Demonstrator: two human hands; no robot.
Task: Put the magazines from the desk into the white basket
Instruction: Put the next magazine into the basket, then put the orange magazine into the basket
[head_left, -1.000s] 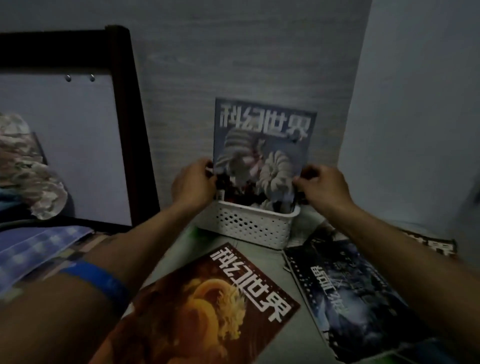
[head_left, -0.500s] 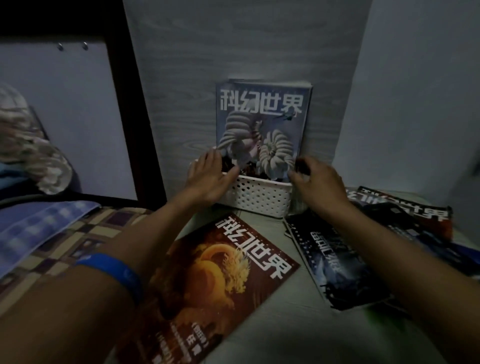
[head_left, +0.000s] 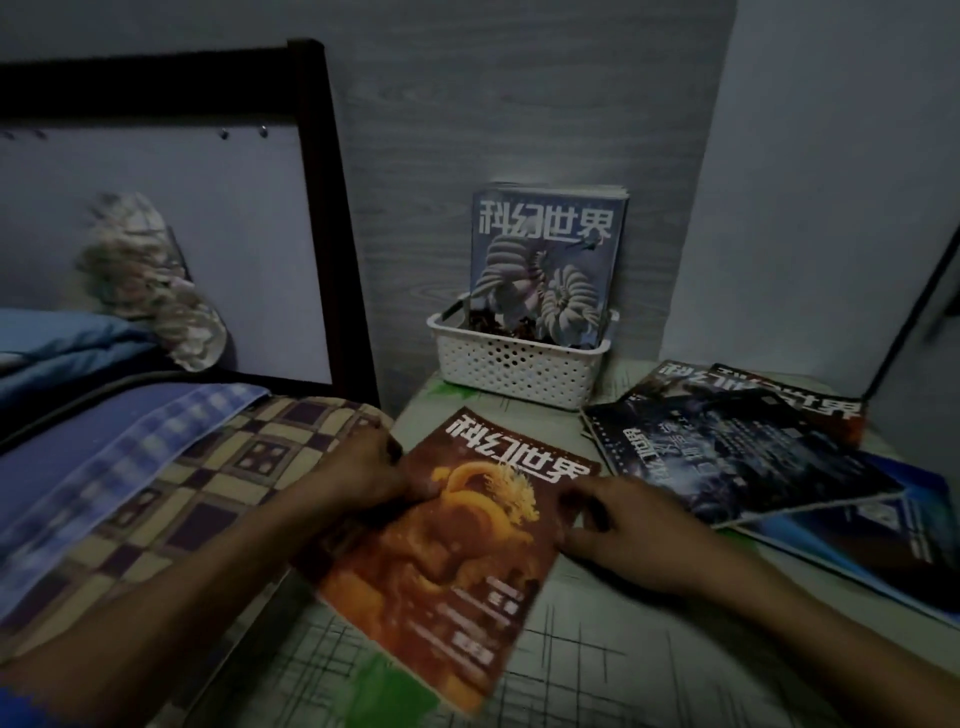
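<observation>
orange magazine (head_left: 457, 566) flat on desk (head_left: 597, 670), long axis toward white basket (head_left: 519, 366); left hand (head_left: 363, 475), right hand (head_left: 618, 525) pinching its side edges.

Blue magazine (head_left: 545, 260) upright in white basket (head_left: 519, 371), orange magazine (head_left: 452, 551) flat on desk (head_left: 597, 649) — others (head_left: 727, 447) beside.

White perforated basket (head_left: 519, 370) holding a grey-blue magazine (head_left: 545, 260); orange-brown magazine (head_left: 447, 561) with a gold dragon; dark blue-black magazine (head_left: 737, 457); pale green bench (head_left: 597, 670) with black scribbled lines; tan-and-purple checked bedding (head_left: 208, 493).
</observation>
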